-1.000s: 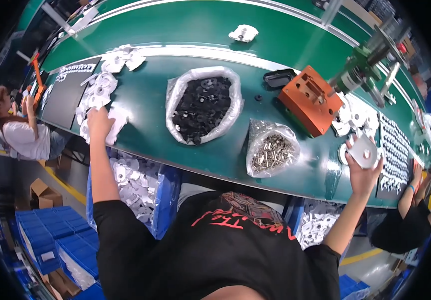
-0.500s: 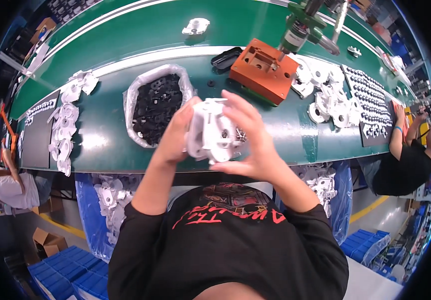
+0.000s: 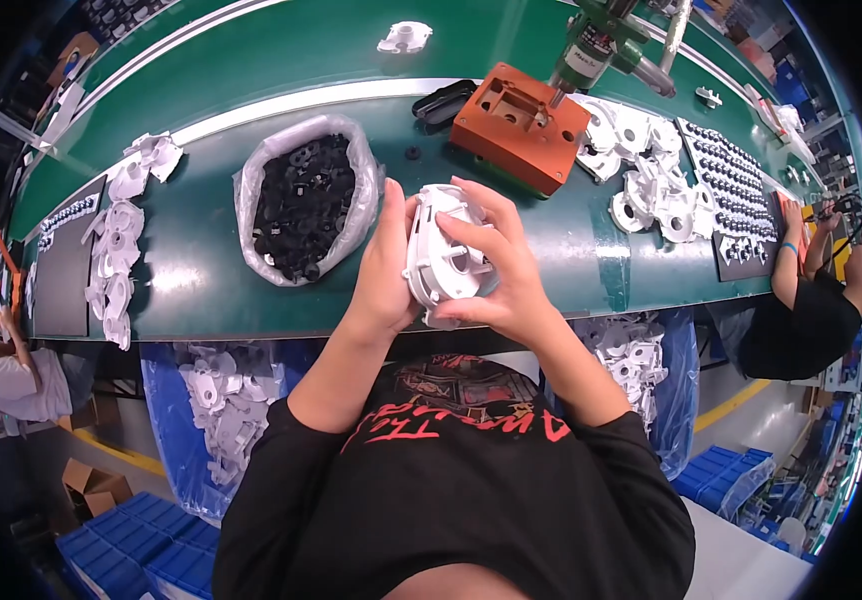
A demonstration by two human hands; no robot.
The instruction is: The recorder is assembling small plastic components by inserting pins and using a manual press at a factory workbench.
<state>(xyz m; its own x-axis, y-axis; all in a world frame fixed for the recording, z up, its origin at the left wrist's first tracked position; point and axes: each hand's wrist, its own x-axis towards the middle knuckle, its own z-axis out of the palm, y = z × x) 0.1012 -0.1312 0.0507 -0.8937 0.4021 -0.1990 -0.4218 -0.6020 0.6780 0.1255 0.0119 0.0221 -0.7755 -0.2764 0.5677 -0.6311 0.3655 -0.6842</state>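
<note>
A white moulded plastic housing (image 3: 441, 255) with round openings and small tabs is held up between my hands, above the near edge of the green bench. My left hand (image 3: 383, 265) lies along its left side, fingers pointing away from me and the palm pressed to it. My right hand (image 3: 511, 260) grips the other side, with the thumb low and the fingers over the face. Part of the housing is hidden behind the right fingers. Nearest on the left stands a plastic-lined container (image 3: 243, 215) with small black parts (image 3: 306, 205).
An orange fixture block (image 3: 521, 130) sits under a green press (image 3: 591, 50). White housings (image 3: 656, 185) are piled right, beside a board of small parts (image 3: 736, 185); more housings (image 3: 116, 245) line the left. Blue bins (image 3: 166, 420) of white parts flank me. Co-workers sit at both sides.
The housing has been turned between my hands, so its ribbed face now points more to the right. My left hand has shifted right and its fingers have straightened along the side.
</note>
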